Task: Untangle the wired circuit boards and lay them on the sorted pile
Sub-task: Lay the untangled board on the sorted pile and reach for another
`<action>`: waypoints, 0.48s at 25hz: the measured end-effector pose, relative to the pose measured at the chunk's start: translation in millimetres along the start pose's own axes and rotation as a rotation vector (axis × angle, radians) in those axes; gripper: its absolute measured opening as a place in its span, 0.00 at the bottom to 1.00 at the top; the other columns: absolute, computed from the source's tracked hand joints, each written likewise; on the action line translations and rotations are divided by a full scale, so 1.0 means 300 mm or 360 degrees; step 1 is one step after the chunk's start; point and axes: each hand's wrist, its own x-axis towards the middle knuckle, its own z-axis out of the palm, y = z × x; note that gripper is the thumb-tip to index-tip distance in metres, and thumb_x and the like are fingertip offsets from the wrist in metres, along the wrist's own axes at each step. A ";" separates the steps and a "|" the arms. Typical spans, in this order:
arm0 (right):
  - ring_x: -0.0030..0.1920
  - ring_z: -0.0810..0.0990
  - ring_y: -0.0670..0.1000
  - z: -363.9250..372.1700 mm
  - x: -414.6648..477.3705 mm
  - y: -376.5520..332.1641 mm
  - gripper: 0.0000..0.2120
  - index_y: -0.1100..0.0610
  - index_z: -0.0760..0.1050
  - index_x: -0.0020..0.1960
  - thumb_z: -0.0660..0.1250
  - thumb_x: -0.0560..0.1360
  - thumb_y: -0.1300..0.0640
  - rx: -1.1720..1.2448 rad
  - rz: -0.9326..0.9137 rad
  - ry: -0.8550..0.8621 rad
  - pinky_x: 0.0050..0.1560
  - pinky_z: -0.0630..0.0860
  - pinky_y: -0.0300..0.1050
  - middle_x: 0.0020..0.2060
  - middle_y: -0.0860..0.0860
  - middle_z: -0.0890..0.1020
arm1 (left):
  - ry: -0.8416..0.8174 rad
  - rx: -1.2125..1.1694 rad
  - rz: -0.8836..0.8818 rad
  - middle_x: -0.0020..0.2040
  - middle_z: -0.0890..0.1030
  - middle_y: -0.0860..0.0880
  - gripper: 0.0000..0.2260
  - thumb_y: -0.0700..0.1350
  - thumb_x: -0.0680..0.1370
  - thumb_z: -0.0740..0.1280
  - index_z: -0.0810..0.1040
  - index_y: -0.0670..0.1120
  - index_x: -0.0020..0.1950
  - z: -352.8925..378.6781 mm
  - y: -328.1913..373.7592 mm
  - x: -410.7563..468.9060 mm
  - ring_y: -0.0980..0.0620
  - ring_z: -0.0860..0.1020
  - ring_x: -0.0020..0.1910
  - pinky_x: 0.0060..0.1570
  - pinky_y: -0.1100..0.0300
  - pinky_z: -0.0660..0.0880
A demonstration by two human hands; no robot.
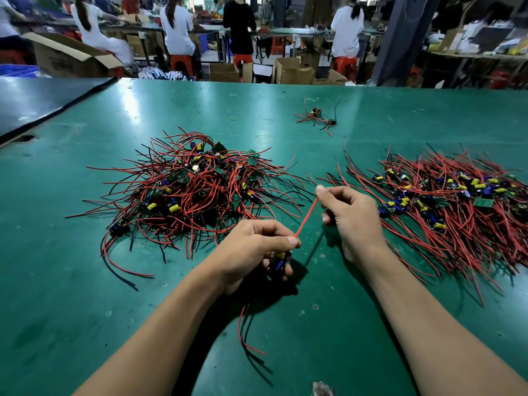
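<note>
Both my forearms reach out over the green table (85,281), and just past them a few loose red and black leads (245,330) trail from under my left hand (251,252) onto the surface. That hand is curled round one small circuit board (281,260), yellow and blue parts showing between the fingers. My right hand (351,215) pinches the far end of its red wire (307,217), which runs taut between the two hands. I judge this to be the straightening step: the board looks free of the tangled pile (194,192) ahead on my left, and its lead is being pulled out straight. Next it should go across to the sorted pile (457,201) on my right, laid with its wires running the same way as the others, and that calls for letting go without dragging neighbours out of line. Open table lies between the two piles and in front of me, so there is room to swing across. Farther off sit a small separate cluster of boards (317,117) and a rubber band (233,118); a dark mat (43,104) edges the far left, well apart from my work.
</note>
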 end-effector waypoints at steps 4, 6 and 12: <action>0.20 0.64 0.44 0.000 0.002 -0.044 0.12 0.57 0.73 0.38 0.66 0.80 0.56 0.0694 0.0585 -0.0182 0.23 0.63 0.36 0.26 0.48 0.68 | -0.0005 -0.0015 -0.0018 0.31 0.76 0.44 0.04 0.35 0.75 0.70 0.81 0.41 0.40 -0.002 0.001 -0.001 0.47 0.77 0.26 0.28 0.59 0.76; 0.18 0.62 0.43 -0.014 0.001 -0.067 0.10 0.58 0.72 0.37 0.68 0.76 0.57 0.0949 0.0802 -0.0272 0.22 0.63 0.35 0.27 0.48 0.67 | -0.0023 -0.0029 -0.0044 0.31 0.76 0.44 0.03 0.35 0.75 0.70 0.82 0.40 0.41 -0.001 0.002 0.001 0.47 0.77 0.27 0.29 0.59 0.77; 0.21 0.65 0.42 -0.010 -0.006 -0.066 0.12 0.58 0.78 0.43 0.71 0.74 0.48 0.0723 0.0682 -0.0246 0.23 0.65 0.33 0.29 0.48 0.72 | 0.0079 -0.0012 -0.0012 0.31 0.76 0.47 0.01 0.36 0.75 0.71 0.82 0.40 0.43 0.004 0.004 0.001 0.48 0.79 0.27 0.27 0.63 0.74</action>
